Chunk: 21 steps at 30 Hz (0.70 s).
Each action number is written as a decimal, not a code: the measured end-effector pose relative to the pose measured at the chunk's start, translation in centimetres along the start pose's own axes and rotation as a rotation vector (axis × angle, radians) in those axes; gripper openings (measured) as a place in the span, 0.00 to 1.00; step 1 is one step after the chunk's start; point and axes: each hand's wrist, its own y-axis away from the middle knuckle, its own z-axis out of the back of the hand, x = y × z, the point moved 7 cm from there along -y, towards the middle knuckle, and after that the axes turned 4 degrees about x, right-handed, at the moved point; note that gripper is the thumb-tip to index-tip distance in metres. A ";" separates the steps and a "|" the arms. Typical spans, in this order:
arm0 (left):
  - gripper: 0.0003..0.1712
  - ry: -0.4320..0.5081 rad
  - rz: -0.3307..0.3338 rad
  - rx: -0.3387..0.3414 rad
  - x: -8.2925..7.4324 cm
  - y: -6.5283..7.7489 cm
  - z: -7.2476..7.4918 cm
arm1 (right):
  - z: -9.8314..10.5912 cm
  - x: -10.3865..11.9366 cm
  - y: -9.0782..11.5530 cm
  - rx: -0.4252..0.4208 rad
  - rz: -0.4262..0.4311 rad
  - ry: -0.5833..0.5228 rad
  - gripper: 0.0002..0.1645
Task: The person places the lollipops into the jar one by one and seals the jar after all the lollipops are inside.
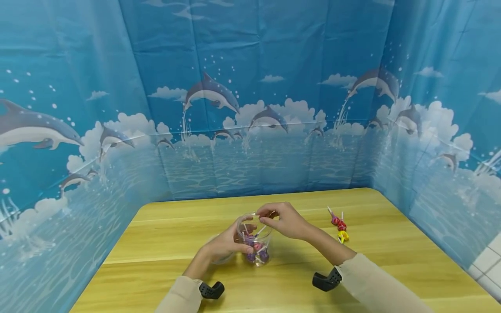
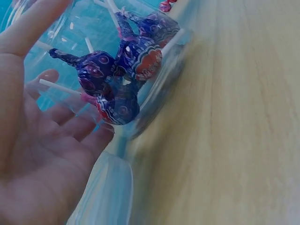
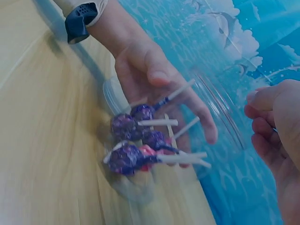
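Just inside left grip (image 1: 226, 243), jar (image 1: 257, 238), lollipops (image 1: 263, 255) within

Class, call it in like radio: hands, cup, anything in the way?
Left hand gripping clear cup. Right hand by its rim, seemingly empty. Wrapped lollipops inside. Clear lid-like piece beside cup, not blocking the rim.

The yellowish wood-grained table (image 1: 156, 243) bears 3 lollipops (image 1: 342, 226) and a clear lid (image 1: 223, 261).

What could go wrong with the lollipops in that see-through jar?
The left hand holds the clear jar from the side, so it could slip and spill the lollipops inside. The right hand, close to the rim, might bump it. The right forearm, near the yellow lollipop, might nudge it.
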 end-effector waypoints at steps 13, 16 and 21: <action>0.54 -0.091 0.008 -0.043 -0.2 -0.1 0.4 | 3.4 -2.9 2.8 -0.112 -0.115 -0.026 0.10; 0.54 -0.107 -0.005 -0.042 -0.2 -0.1 0.5 | 4.2 -3.5 3.7 -0.138 -0.134 -0.030 0.10; 0.56 -0.113 -0.005 -0.034 -0.1 -0.2 0.4 | 5.4 -4.6 5.3 -0.167 -0.170 -0.015 0.10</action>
